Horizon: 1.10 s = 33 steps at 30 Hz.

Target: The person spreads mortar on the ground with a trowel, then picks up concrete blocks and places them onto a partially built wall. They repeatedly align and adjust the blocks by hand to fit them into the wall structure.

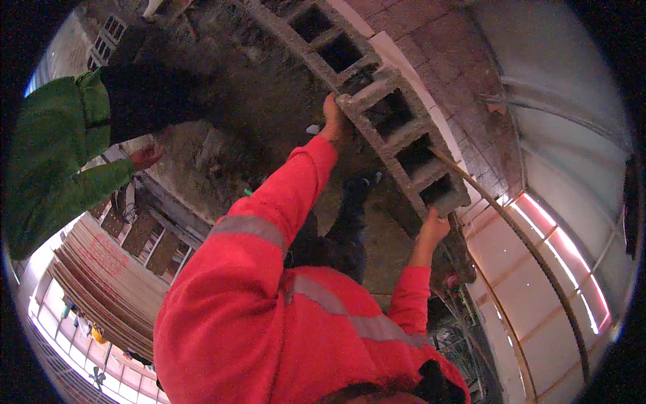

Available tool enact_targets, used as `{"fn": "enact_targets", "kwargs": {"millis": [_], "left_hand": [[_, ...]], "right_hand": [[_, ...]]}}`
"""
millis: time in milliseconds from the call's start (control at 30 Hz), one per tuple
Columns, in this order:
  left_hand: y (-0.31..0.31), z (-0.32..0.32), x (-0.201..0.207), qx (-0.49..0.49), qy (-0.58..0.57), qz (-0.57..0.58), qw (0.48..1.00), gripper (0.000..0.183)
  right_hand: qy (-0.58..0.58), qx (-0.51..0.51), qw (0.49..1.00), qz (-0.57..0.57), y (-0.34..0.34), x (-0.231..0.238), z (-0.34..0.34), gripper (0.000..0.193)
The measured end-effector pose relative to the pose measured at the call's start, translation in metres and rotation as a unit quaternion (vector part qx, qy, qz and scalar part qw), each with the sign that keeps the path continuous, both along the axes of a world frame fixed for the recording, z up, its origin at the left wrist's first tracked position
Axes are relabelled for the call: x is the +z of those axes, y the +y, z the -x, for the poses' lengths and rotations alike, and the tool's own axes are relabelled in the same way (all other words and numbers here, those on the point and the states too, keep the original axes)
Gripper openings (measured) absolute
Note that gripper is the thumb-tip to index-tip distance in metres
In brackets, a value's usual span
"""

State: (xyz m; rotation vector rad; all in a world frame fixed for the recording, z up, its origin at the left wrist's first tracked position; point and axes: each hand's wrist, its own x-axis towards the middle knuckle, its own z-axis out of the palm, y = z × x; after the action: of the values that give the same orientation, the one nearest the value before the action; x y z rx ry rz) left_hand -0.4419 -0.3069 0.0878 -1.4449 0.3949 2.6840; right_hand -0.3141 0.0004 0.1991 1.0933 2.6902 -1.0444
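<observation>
Clearly, our left hand (333,121) and right hand (433,231), half-closed, grip the hollow block (406,138) right of centre (fingertips hidden), and uneven support could tip it.

Red markings (106,257) on the stacked boards (138,286) cannot be made out.

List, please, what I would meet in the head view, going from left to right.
A co-worker's green jacket, the co-worker's bare hand, the person's left hand, the grey hollow block, the bright strips of light.
</observation>
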Motion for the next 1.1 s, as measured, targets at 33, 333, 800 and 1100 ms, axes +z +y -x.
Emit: {"fn": "enact_targets", "kwargs": {"millis": [33,333,800,1100], "left_hand": [[0.0,0.0,-0.004,0.008,-0.005,-0.009,1.0,0.038],[0.009,0.011,0.022,-0.003,-0.032,-0.01,0.999,0.033],[-0.024,-0.019,0.089,-0.071,0.041,-0.029,0.996,0.032],[-0.036,-0.023,0.266,-0.067,0.181,-0.073,0.978,0.037]], "right_hand": [[-0.009,-0.002,1.0,0.009,-0.005,0.002,0.003,0.026],[0.023,0.033,0.999,0.001,0.012,-0.002,0.004,0.021],[0.033,0.072,0.996,-0.046,-0.037,0.146,0.039,0.041],[0.063,0.074,0.995,-0.019,0.011,0.327,0.012,0.033]]}}
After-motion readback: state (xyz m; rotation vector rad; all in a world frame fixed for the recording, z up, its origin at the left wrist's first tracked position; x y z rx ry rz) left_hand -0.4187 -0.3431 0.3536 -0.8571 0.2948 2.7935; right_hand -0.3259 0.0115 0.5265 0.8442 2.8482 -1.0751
